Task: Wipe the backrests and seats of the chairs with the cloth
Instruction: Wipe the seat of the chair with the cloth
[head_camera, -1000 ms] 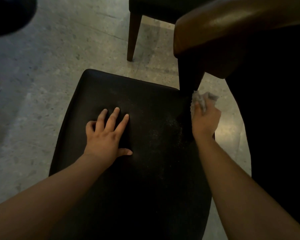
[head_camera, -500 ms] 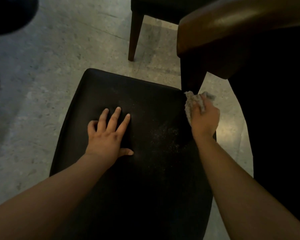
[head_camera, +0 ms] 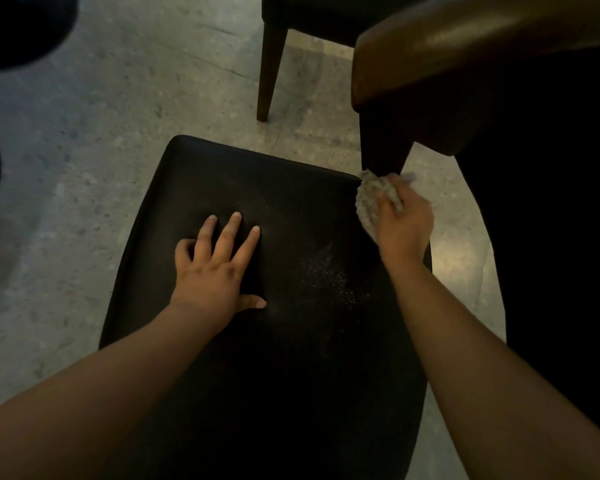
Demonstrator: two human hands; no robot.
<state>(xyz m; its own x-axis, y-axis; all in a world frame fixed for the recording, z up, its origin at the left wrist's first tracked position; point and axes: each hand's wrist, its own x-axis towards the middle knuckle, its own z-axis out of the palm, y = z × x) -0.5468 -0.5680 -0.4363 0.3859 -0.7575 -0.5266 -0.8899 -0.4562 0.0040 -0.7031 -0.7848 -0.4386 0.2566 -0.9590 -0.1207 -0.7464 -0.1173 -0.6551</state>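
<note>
A black padded chair seat point(head_camera: 222, 174) fills the middle of the head view, with pale dust specks right of centre. My left hand point(head_camera: 219, 268) lies flat on the seat, fingers straight and spread. My right hand point(head_camera: 404, 223) grips a bunched grey cloth point(head_camera: 369, 199) at the seat's far right corner, pressing it against the seat edge. The chair's backrest is out of view.
A brown table edge point(head_camera: 465, 43) and its dark leg point(head_camera: 383, 147) stand just beyond the cloth. Another dark chair with a wooden leg point(head_camera: 271, 64) is at the top. Speckled grey floor point(head_camera: 84, 150) lies to the left. Dark rounded shapes sit at the left edge.
My right hand has slid the cloth a little to the left, onto the seat's far right corner. My left hand has stayed flat in place.
</note>
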